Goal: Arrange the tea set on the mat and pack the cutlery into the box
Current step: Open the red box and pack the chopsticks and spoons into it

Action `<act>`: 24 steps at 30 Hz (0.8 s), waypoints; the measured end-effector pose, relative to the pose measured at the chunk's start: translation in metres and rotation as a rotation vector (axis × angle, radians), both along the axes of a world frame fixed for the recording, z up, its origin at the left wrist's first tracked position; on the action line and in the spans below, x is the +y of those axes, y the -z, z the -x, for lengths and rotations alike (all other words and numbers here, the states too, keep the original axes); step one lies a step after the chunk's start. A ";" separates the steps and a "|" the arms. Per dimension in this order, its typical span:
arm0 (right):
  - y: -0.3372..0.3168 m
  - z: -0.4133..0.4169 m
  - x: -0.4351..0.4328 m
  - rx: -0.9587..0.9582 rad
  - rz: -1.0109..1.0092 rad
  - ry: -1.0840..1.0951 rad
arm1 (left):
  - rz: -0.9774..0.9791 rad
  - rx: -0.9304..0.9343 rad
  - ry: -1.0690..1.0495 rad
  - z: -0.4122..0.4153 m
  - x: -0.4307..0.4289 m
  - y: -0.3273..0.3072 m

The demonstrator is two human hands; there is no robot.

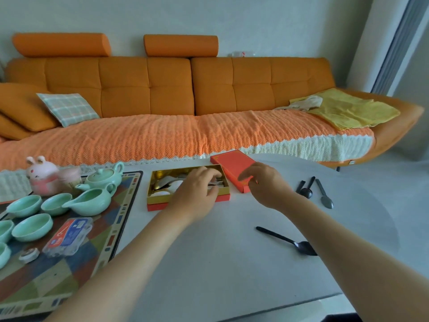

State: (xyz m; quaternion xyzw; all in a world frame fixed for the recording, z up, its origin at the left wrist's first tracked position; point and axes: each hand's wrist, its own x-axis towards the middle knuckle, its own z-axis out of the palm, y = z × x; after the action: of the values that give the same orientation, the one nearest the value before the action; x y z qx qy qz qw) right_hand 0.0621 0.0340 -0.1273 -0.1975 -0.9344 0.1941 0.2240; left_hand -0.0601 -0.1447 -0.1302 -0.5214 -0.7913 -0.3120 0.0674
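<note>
In the middle of the table, the left hand [197,189] is down in the open box [149,189], fingers curled over the cutlery inside; can't tell if it's gripping any. The right hand [267,187] pinches the lid [234,163] just beside it. Risk imo: lid goes on early, while black spoons [301,247] lie out to the right.

There were five green cups [32,227], one teapot [104,176], one pitcher [92,201], one mat [111,228], one box [153,206], one lid [232,162], three black spoons [290,242], one rabbit toy [41,173]
</note>
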 end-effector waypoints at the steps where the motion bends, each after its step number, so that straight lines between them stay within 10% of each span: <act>1: 0.001 -0.013 0.010 -0.020 -0.009 0.034 | 0.014 -0.018 0.025 -0.010 0.009 0.000; 8: 0.012 -0.083 0.055 -0.340 -0.168 0.174 | 0.207 -0.111 0.103 -0.069 0.079 0.007; 24: 0.021 -0.079 0.056 -0.256 -0.139 0.077 | 0.307 0.030 0.052 -0.091 0.116 0.024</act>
State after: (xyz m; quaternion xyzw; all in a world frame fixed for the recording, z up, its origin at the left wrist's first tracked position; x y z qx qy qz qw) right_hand 0.1410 0.0902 -0.1480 -0.2402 -0.9583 0.0935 0.1233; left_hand 0.0310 -0.0284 -0.1545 -0.5504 -0.8150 -0.1811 -0.0091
